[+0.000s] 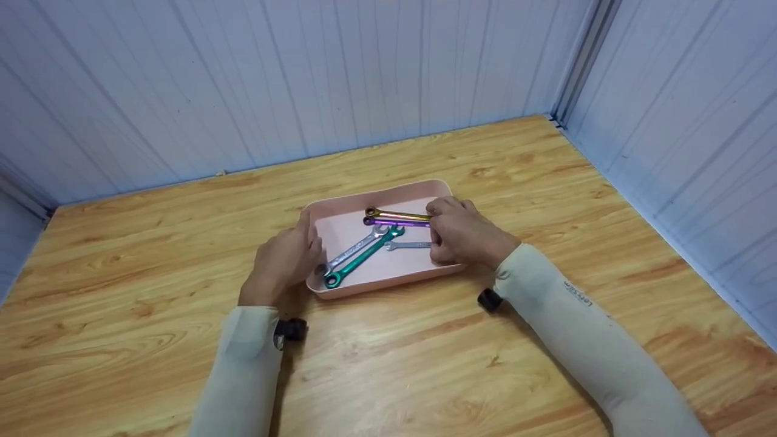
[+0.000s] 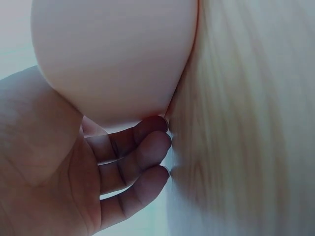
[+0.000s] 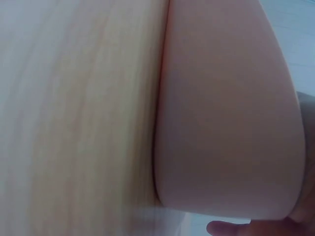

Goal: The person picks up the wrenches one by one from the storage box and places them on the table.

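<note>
A shallow pink tray (image 1: 388,282) stands on the wooden table with several combination wrenches in it. My left hand (image 1: 282,261) grips its left end; the left wrist view shows curled fingers (image 2: 147,147) against the outside wall, low by the table. At the opposite end my right hand (image 1: 464,233) holds the tray, one finger (image 3: 229,228) showing beyond the end wall. That hand hides the right ends of a gold wrench (image 1: 400,215), a purple wrench (image 1: 397,223) and a small silver wrench (image 1: 410,246). A green wrench (image 1: 367,255) lies diagonally beside a larger silver wrench (image 1: 352,250).
The wood-grain table (image 1: 388,364) spreads around the tray on all sides. Pale panelled walls (image 1: 291,79) rise along its back and right edges. Each sleeved forearm carries a small black camera, one by the left wrist (image 1: 291,329) and one by the right (image 1: 489,300).
</note>
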